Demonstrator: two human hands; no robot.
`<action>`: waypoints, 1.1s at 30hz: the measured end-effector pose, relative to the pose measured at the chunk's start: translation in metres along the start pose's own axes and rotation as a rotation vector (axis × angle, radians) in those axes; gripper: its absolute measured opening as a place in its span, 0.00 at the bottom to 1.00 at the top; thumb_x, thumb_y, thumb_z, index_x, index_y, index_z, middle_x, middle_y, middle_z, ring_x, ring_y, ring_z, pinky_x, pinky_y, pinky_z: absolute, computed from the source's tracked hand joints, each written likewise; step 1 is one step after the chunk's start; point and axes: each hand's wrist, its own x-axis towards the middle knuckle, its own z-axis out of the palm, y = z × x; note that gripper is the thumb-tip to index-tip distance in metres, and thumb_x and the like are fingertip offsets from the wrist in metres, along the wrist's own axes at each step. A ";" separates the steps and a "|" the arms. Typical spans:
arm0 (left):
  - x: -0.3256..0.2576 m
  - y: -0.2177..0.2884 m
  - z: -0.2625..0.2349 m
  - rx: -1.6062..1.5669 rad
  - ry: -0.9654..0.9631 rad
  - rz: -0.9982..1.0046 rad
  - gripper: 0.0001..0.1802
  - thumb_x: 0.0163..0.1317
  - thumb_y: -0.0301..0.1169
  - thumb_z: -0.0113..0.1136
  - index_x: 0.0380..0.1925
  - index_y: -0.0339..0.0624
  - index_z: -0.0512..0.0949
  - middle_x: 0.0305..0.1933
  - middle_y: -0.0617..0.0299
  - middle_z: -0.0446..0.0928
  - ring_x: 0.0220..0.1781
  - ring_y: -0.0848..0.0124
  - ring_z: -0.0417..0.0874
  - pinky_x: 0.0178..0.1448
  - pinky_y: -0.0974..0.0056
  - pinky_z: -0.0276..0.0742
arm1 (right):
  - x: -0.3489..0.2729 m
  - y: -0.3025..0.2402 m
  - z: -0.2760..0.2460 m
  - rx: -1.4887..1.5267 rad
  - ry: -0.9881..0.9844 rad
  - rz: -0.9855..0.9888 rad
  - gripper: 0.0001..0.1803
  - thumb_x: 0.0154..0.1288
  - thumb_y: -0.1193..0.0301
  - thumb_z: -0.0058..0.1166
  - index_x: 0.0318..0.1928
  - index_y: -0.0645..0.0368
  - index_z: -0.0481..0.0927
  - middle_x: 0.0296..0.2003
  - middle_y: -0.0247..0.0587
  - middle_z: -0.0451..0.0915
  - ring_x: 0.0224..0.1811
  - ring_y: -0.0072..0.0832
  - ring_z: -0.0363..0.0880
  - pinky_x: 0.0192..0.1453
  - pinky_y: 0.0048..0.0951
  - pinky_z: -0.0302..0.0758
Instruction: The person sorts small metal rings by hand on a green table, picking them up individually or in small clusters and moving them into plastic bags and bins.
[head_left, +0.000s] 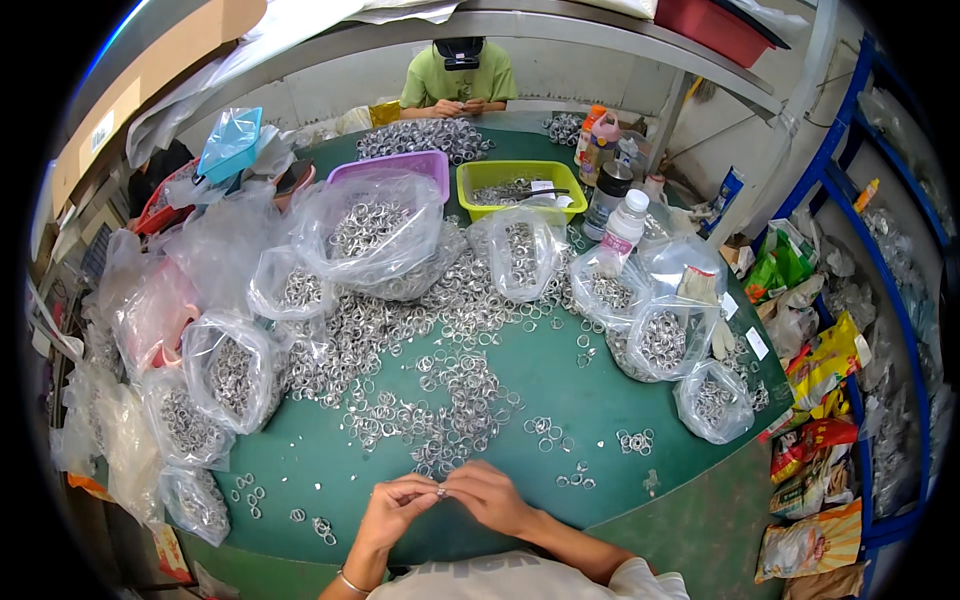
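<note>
Close together above the near edge of a green tabletop (600, 400), left hand (395, 508) and right hand (487, 494) pinch one small silver metal ring (441, 491) between their fingertips, near a heap of loose silver rings (450, 400).

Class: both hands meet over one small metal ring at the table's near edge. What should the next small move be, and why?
Probably set the ring down. The left hand and right hand both pinch it by the fingertips, and loose rings lie just ahead on the green table.
</note>
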 end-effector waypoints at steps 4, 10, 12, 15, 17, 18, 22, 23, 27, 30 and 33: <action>0.004 0.002 0.011 -0.014 -0.002 0.011 0.07 0.59 0.16 0.58 0.37 0.29 0.82 0.40 0.57 0.79 0.40 0.74 0.78 0.44 0.73 0.73 | -0.001 0.001 -0.009 0.022 0.017 -0.001 0.07 0.57 0.80 0.57 0.37 0.63 0.80 0.34 0.42 0.79 0.35 0.38 0.77 0.41 0.35 0.73; 0.011 0.000 0.019 0.055 0.012 0.004 0.06 0.60 0.18 0.57 0.37 0.30 0.81 0.40 0.59 0.79 0.40 0.74 0.79 0.43 0.74 0.73 | -0.005 0.001 -0.016 0.022 0.069 0.058 0.06 0.58 0.80 0.56 0.37 0.63 0.80 0.35 0.41 0.79 0.37 0.38 0.77 0.42 0.34 0.73; 0.012 0.002 0.023 0.036 0.005 -0.026 0.07 0.61 0.18 0.56 0.38 0.30 0.81 0.40 0.58 0.79 0.40 0.74 0.79 0.44 0.73 0.73 | -0.008 0.001 -0.017 0.040 0.100 0.082 0.06 0.58 0.80 0.56 0.37 0.63 0.80 0.35 0.41 0.79 0.38 0.37 0.77 0.43 0.34 0.73; 0.013 0.004 0.028 -0.001 -0.011 -0.024 0.07 0.62 0.18 0.55 0.38 0.31 0.80 0.40 0.57 0.79 0.40 0.73 0.80 0.44 0.72 0.74 | -0.010 0.000 -0.016 0.090 0.141 0.110 0.06 0.58 0.80 0.57 0.38 0.63 0.80 0.36 0.42 0.79 0.37 0.36 0.77 0.42 0.33 0.73; 0.014 0.002 0.027 -0.017 -0.023 -0.008 0.07 0.62 0.18 0.55 0.38 0.31 0.80 0.41 0.56 0.79 0.40 0.73 0.80 0.45 0.71 0.74 | -0.010 0.002 -0.016 0.101 0.151 0.095 0.06 0.58 0.80 0.58 0.38 0.64 0.80 0.35 0.43 0.79 0.35 0.36 0.77 0.40 0.32 0.73; 0.014 -0.001 0.025 -0.017 -0.024 0.000 0.07 0.62 0.18 0.55 0.38 0.31 0.80 0.41 0.56 0.79 0.40 0.73 0.80 0.45 0.71 0.74 | -0.010 0.002 -0.016 0.105 0.144 0.101 0.06 0.58 0.80 0.58 0.38 0.64 0.80 0.35 0.43 0.79 0.35 0.36 0.77 0.40 0.32 0.73; 0.014 0.002 0.030 0.015 0.000 0.042 0.07 0.60 0.20 0.57 0.38 0.29 0.80 0.38 0.55 0.80 0.36 0.73 0.79 0.43 0.71 0.74 | -0.011 0.001 -0.017 0.111 0.122 0.107 0.06 0.58 0.80 0.58 0.37 0.64 0.80 0.35 0.43 0.79 0.36 0.36 0.77 0.41 0.32 0.73; 0.014 0.001 0.029 0.024 -0.005 0.043 0.08 0.60 0.20 0.57 0.39 0.29 0.80 0.38 0.55 0.80 0.37 0.73 0.79 0.43 0.71 0.74 | -0.011 0.001 -0.018 0.109 0.120 0.105 0.06 0.58 0.80 0.58 0.37 0.64 0.80 0.35 0.42 0.79 0.36 0.36 0.77 0.41 0.32 0.73; 0.014 0.003 0.034 0.061 0.008 0.059 0.10 0.59 0.19 0.57 0.41 0.30 0.79 0.39 0.55 0.81 0.38 0.73 0.80 0.44 0.71 0.74 | -0.011 -0.002 -0.031 -0.046 0.181 0.100 0.03 0.59 0.77 0.57 0.35 0.62 0.80 0.34 0.40 0.80 0.37 0.37 0.78 0.43 0.33 0.73; 0.010 0.005 0.032 0.051 0.039 0.041 0.11 0.60 0.18 0.57 0.44 0.30 0.78 0.41 0.55 0.80 0.41 0.73 0.80 0.46 0.71 0.74 | -0.015 -0.006 -0.077 -0.281 0.436 0.145 0.03 0.57 0.78 0.58 0.33 0.63 0.81 0.33 0.42 0.80 0.36 0.37 0.79 0.42 0.33 0.75; 0.006 0.001 0.021 0.060 0.079 0.013 0.12 0.61 0.19 0.56 0.46 0.31 0.77 0.41 0.57 0.81 0.41 0.74 0.80 0.46 0.72 0.74 | -0.020 -0.018 -0.142 -0.516 0.767 0.229 0.02 0.56 0.81 0.58 0.31 0.65 0.81 0.31 0.45 0.80 0.32 0.32 0.79 0.37 0.30 0.75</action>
